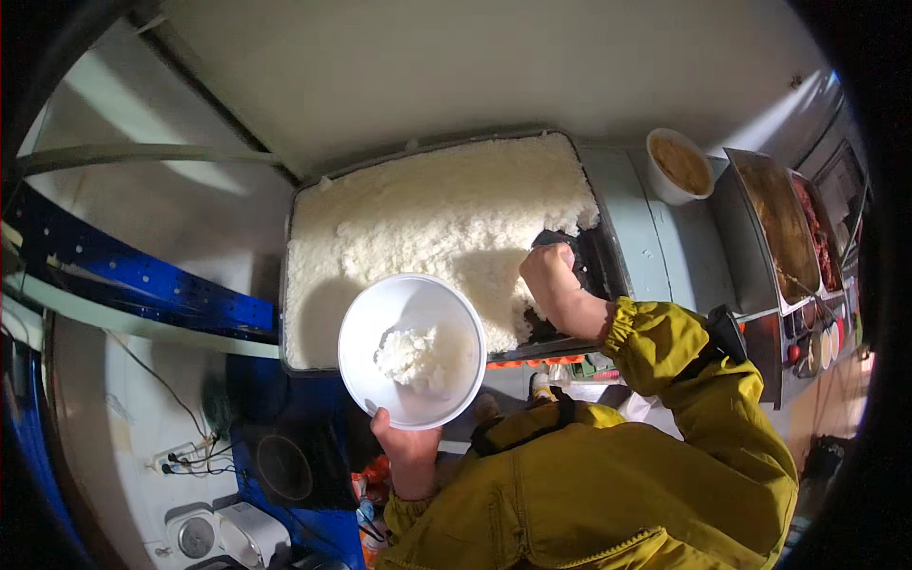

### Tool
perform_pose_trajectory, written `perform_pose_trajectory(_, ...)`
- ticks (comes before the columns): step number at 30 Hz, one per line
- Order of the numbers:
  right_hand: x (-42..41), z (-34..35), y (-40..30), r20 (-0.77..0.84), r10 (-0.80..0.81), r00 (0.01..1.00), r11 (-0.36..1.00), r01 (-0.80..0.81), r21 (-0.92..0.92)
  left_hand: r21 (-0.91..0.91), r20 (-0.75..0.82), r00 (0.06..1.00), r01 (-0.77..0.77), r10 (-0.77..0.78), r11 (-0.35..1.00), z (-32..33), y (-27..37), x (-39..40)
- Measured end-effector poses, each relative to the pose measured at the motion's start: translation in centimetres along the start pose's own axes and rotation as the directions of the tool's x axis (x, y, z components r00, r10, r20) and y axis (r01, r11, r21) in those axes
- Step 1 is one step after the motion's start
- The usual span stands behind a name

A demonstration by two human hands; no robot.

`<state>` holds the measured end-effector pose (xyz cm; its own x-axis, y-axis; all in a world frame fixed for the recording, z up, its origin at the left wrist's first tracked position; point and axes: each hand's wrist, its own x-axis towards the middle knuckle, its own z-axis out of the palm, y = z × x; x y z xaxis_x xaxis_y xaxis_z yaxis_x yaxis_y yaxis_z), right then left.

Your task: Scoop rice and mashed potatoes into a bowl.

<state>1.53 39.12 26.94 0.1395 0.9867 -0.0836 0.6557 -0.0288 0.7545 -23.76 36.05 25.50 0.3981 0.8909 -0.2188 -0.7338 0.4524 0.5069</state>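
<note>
My left hand (407, 442) grips the lower rim of a white bowl (463, 356), which is tilted so its inside shows. A small mound of cooked white rice (412, 358) lies in its bottom. Behind the bowl, a large dark rectangular tray (614, 263) is filled with white rice (442, 185), with its dark bottom bare along the right side. My right hand (552, 267) is over that bare part, at the edge of the rice, fingers curled. Whether it holds a tool cannot be told, as the fingertips are hidden.
Right of the tray, a white tub (682, 167) of brownish food stands on the pale counter (641, 235). Metal food pans (776, 221) are further right. At the lower left are a black hotplate (285, 467), a power strip (189, 456) with cables, and a blue shelf beam (142, 267).
</note>
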Motion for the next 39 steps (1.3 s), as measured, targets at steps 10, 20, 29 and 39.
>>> perform_pose_trajectory(10,-0.9,9.1,4.8,0.195,0.001,0.981,0.729,-0.134,0.671,-0.018,0.043,0.998,0.044,-0.044,0.999,1.5,-0.2,0.0)
perform_pose_trajectory(20,-4.2,4.3,10.8,0.057,-0.046,0.997,0.749,-0.003,0.662,-0.034,0.065,0.997,0.041,-0.038,0.999,3.3,0.5,0.1)
perform_pose_trajectory(29,-2.6,4.5,2.6,0.210,0.024,0.977,0.998,-0.034,0.047,-0.014,0.065,0.996,0.054,-0.053,0.998,3.4,0.2,0.3)
perform_pose_trajectory(39,-4.9,3.3,8.7,0.030,-0.017,0.999,0.826,-0.002,0.564,0.028,0.141,0.988,0.064,-0.068,0.998,4.0,0.4,0.8)
